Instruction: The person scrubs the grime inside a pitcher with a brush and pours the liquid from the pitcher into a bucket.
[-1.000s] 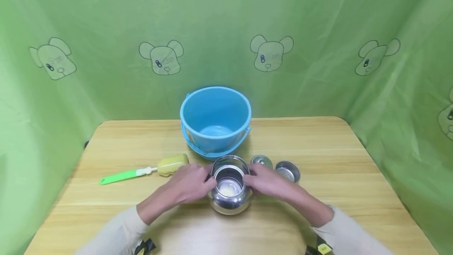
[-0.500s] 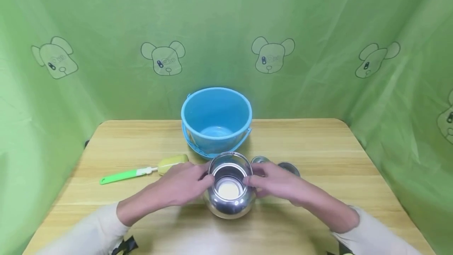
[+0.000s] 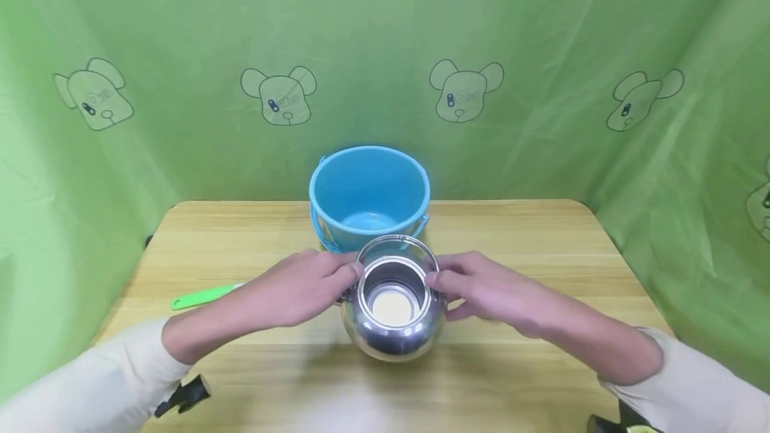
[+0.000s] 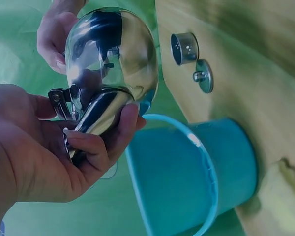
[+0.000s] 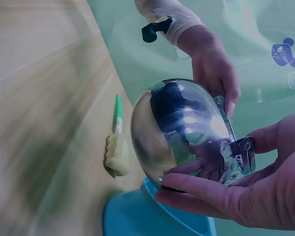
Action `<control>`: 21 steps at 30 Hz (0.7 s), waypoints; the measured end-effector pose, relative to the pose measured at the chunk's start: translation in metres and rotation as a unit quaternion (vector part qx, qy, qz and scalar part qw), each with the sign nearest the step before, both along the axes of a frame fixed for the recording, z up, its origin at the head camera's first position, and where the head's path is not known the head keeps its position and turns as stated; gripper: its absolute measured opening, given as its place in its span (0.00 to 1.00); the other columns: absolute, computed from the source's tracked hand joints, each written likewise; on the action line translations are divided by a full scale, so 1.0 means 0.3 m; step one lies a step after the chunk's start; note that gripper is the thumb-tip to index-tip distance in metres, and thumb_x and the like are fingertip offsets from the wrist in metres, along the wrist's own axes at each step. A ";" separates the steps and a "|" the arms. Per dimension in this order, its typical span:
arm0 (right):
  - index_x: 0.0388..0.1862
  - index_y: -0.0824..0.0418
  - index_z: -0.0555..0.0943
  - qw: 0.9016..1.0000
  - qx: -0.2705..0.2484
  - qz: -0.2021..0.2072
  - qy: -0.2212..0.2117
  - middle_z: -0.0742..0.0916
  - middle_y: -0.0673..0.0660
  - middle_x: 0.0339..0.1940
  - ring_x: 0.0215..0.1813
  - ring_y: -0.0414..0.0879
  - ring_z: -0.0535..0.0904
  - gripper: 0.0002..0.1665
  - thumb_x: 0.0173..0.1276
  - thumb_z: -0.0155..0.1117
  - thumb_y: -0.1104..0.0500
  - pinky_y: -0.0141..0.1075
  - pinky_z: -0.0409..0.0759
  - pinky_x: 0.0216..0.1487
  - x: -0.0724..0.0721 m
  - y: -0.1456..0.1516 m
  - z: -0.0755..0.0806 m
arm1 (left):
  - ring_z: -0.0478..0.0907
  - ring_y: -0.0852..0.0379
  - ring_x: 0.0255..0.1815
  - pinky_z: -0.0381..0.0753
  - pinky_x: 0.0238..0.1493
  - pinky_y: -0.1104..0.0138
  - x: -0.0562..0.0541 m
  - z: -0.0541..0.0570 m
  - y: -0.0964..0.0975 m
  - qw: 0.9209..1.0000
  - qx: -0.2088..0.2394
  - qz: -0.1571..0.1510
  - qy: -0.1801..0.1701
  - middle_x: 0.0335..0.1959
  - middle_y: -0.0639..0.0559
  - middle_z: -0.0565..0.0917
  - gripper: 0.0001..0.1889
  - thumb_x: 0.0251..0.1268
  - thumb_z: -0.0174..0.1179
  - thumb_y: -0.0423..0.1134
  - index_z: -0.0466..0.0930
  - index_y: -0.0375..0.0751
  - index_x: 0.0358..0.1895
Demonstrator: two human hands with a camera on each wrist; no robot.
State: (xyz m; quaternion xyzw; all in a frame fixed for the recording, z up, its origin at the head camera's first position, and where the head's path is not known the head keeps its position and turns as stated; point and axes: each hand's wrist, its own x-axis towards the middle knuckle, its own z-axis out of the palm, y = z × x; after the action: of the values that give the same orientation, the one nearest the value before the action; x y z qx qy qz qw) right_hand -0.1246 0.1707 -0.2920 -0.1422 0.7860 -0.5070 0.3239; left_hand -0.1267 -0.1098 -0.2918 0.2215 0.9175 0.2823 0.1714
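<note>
A shiny stainless steel kettle (image 3: 392,346) without its lid is held up off the table between both hands, its wide mouth facing up and its bail handle leaning to the far side. My left hand (image 3: 307,286) grips it on the left; in the left wrist view its fingers curl round the spout (image 4: 101,118). On the other side my right hand (image 3: 487,286) pinches the handle's bracket (image 5: 243,147) with the thumb, while its fingers lie along the belly. A pale round bottom shows inside the mouth.
Behind the kettle stands a blue bucket (image 3: 369,189) with its handle down. A small metal strainer cup (image 4: 186,48) and the kettle lid (image 4: 205,76) lie on the table (image 3: 517,232). A sponge brush (image 5: 117,153) with a green handle rests at the left. Green curtain surrounds everything.
Both hands have lifted the kettle from the table and moved it slightly toward the bucket. In the head view the arms now cover the lid, strainer cup and sponge head.
</note>
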 end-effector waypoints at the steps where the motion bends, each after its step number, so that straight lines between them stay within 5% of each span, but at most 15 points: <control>1: 0.73 0.76 0.68 1.000 -0.001 0.001 0.002 0.85 0.68 0.58 0.60 0.55 0.85 0.32 0.81 0.50 0.55 0.51 0.85 0.62 -0.002 0.000 0.012 | 0.80 0.58 0.36 0.81 0.42 0.58 -0.003 0.012 -0.002 1.000 0.007 0.000 -0.004 0.35 0.58 0.86 0.22 0.83 0.37 0.52 0.86 0.59 0.51; 9: 0.76 0.72 0.65 0.999 0.012 0.011 0.039 0.83 0.67 0.64 0.69 0.62 0.80 0.33 0.81 0.48 0.53 0.54 0.83 0.65 -0.035 0.000 0.119 | 0.83 0.56 0.35 0.86 0.39 0.57 -0.043 0.108 -0.021 0.999 0.037 0.002 -0.003 0.41 0.55 0.88 0.20 0.82 0.42 0.53 0.85 0.58 0.56; 14: 0.77 0.68 0.67 0.998 0.017 0.012 0.066 0.82 0.66 0.67 0.69 0.60 0.80 0.32 0.81 0.50 0.52 0.53 0.82 0.66 -0.061 -0.011 0.174 | 0.84 0.54 0.61 0.81 0.65 0.49 -0.067 0.158 -0.033 0.998 0.050 -0.001 0.023 0.55 0.57 0.88 0.20 0.81 0.44 0.54 0.83 0.57 0.61; 21: 0.76 0.68 0.68 0.993 0.012 -0.015 0.113 0.82 0.66 0.68 0.67 0.58 0.82 0.32 0.79 0.55 0.54 0.52 0.82 0.66 -0.107 -0.017 0.237 | 0.74 0.45 0.75 0.74 0.73 0.45 -0.138 0.223 -0.035 0.998 0.042 0.015 0.041 0.73 0.51 0.78 0.29 0.79 0.47 0.57 0.71 0.49 0.75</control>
State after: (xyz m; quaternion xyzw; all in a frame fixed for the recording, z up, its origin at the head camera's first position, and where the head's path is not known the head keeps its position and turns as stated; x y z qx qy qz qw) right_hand -0.1566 0.1655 -0.2211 -0.1828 0.8257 -0.4831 0.2268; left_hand -0.1682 -0.1202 -0.2248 0.2263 0.9144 0.3135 0.1199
